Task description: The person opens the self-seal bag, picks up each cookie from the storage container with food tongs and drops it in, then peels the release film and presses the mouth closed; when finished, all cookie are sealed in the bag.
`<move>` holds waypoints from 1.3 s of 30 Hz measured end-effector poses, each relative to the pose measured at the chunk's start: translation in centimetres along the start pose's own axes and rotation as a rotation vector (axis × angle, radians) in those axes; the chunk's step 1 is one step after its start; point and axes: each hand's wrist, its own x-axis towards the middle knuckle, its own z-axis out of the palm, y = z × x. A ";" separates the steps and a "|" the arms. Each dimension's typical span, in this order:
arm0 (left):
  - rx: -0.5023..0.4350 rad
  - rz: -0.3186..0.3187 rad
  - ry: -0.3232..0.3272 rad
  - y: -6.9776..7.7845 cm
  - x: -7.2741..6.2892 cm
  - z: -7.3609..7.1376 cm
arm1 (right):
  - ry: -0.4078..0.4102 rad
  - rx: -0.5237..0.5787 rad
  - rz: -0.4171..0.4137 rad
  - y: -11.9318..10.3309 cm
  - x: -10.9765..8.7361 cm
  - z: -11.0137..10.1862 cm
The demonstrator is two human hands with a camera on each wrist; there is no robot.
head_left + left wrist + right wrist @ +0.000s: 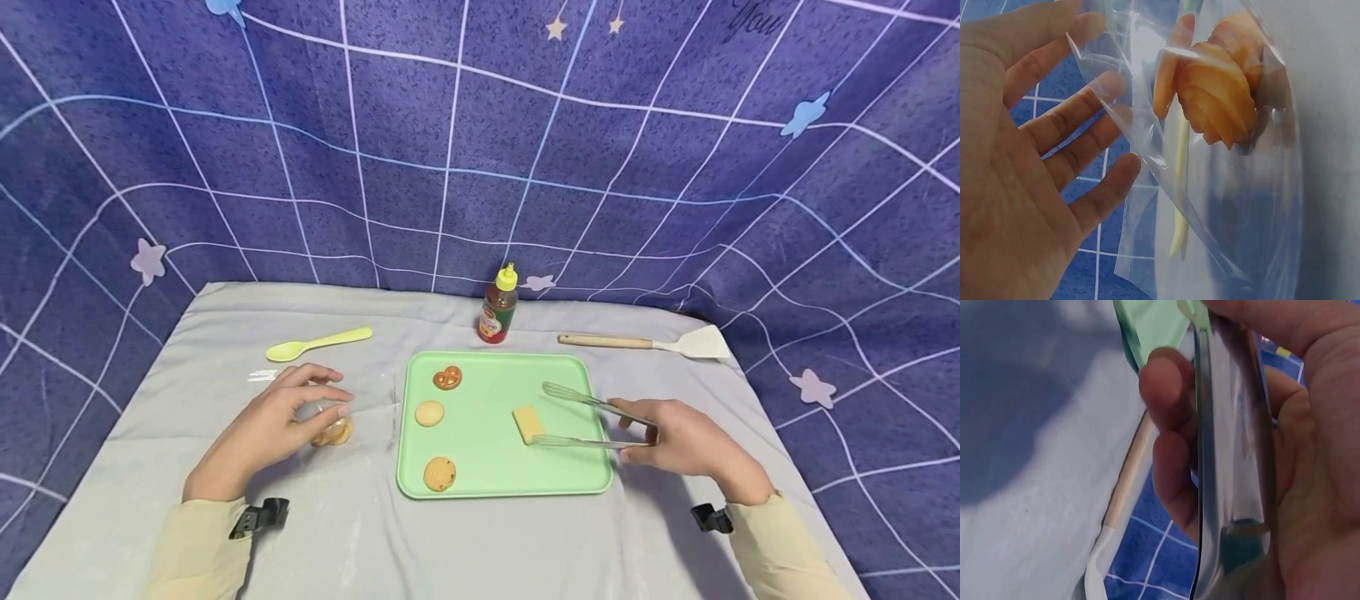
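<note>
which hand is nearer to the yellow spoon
Left. The left hand is on the near side of the yellow spoon; the right hand is farther off, beyond the green tray.

In our right hand (678, 437) we held metal tongs (592, 443) with their arms spread. Left of that grip, over a green tray (495, 479), the nearer tip reached the lower end of a rectangular biscuit (527, 423). Farther left of the grip we had a pretzel (447, 383), a plain round biscuit (429, 413) and a speckled cookie (439, 474). Well left, our left hand (277, 417) arched beside golden pieces (333, 433). Beyond the grip lay a spatula (607, 341); beyond and leftward, a sauce bottle (497, 313) and a yellow spoon (318, 342).
</note>
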 end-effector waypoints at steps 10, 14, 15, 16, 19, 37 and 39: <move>0.006 0.009 -0.003 -0.3 -0.1 0.1 | 0.067 0.001 0.027 -0.1 0.4 0.3; 0.004 0.011 -0.002 -0.4 -0.1 0.1 | 0.055 0.015 0.017 -0.6 0.8 0.8; 0.004 0.008 -0.003 -0.4 -0.1 0.1 | 0.050 0.014 0.022 -0.7 0.8 0.9; 0.003 0.006 -0.004 -0.4 -0.1 0.1 | 0.045 0.008 0.031 -0.8 0.9 1.0; 0.000 -0.006 -0.007 -0.4 0.0 0.2 | 0.032 -0.008 0.060 -0.8 1.0 1.2; -0.003 -0.035 -0.015 -0.4 0.0 0.3 | 0.059 -0.025 0.093 -0.1 0.6 1.0; -0.004 -0.032 -0.014 -0.4 0.0 0.4 | 0.056 -0.024 0.091 -0.2 0.7 1.2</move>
